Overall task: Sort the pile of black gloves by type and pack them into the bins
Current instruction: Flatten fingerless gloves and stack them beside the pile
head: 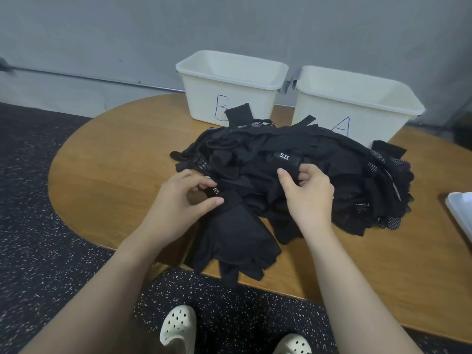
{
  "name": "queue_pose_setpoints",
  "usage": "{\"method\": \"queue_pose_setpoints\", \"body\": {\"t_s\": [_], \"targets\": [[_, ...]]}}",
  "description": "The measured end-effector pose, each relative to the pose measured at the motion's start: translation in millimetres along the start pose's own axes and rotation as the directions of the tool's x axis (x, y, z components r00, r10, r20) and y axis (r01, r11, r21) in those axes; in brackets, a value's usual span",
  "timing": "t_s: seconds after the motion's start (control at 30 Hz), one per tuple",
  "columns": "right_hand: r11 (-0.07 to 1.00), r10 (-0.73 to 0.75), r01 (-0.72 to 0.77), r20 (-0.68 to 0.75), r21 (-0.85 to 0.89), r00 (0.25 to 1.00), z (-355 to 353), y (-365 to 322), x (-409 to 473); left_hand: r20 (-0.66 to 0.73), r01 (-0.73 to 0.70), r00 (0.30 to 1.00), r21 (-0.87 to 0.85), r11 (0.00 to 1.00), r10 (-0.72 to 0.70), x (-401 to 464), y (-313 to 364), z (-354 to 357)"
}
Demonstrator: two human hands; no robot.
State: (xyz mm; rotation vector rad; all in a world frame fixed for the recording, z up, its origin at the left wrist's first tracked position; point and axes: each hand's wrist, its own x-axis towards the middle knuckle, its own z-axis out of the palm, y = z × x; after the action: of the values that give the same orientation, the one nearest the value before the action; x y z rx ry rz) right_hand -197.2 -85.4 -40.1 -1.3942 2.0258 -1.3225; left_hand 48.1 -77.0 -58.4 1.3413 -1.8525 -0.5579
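- The table (107,159) carries everything, and the pile of gloves (319,180) sprawls across its middle: the big risk is that any tug here drags neighbours along, since the black fabric is tangled and layered.
- Bin A (357,111) stands behind the pile to the right, bin B (229,85) behind it to the left; no gloves show in either. Glove cuffs lean against both fronts, partly hiding the B, so a mix-up of bins looks possible.
- One glove (235,241) hangs over the table's near edge, in front of the pile; a careless pull could send it to the floor.
- Left hand (178,200), at the pile's near left edge, fingers curled, pinching that glove's labelled cuff.
- Right hand (306,190), on the pile's near side, thumb and fingers pinching a fold just below the 5.11 label (284,156).
- A white lid (459,215) lies right of the pile, out of the way.
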Motion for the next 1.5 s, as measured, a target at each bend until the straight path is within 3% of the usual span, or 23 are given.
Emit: {"method": "queue_pose_setpoints", "body": {"t_s": [0.17,0.4,0.63,0.8,0.97,1.03,1.17,1.27,1.5], "targets": [[0.998,0.023,-0.024,-0.026,-0.051,0.999,3,-7,5,0.021,0.067,0.998,0.000,0.998,-0.067,2,-4,2],[0.992,-0.123,0.118,-0.099,-0.054,0.988,-13,-6,-3,0.045,0.087,0.995,-0.008,0.996,-0.086,0,-7,3],[0.938,-0.241,0.245,-0.048,0.246,0.969,-44,-5,-21,0.056,0.100,0.994,-0.022,0.995,-0.099,-2,1,5],[0.864,-0.235,0.182,0.056,0.469,0.970,-63,-3,-31,0.031,0.050,0.998,0.020,0.999,-0.051,-1,8,9],[0.753,-0.141,-0.024,0.196,0.658,0.970,-66,-6,-41,-0.039,-0.030,0.999,-0.189,0.981,0.023,-5,36,12],[0.728,-0.141,-0.068,0.247,0.682,0.959,-63,-10,-46,0.028,0.043,0.999,-0.329,0.944,-0.036,-7,46,14],[0.698,-0.161,-0.120,0.318,0.706,0.934,-55,-18,-54,0.349,0.377,0.919,-0.647,0.663,-0.181,-9,61,20],[0.711,-0.161,-0.125,0.333,0.692,0.929,-46,-22,-56,0.415,0.364,0.909,-0.739,0.567,-0.042,-13,65,16],[0.842,-0.193,-0.002,0.303,0.540,0.933,-30,-17,-57,0.299,0.291,0.949,-0.712,0.639,-0.099,-17,57,7]]}}
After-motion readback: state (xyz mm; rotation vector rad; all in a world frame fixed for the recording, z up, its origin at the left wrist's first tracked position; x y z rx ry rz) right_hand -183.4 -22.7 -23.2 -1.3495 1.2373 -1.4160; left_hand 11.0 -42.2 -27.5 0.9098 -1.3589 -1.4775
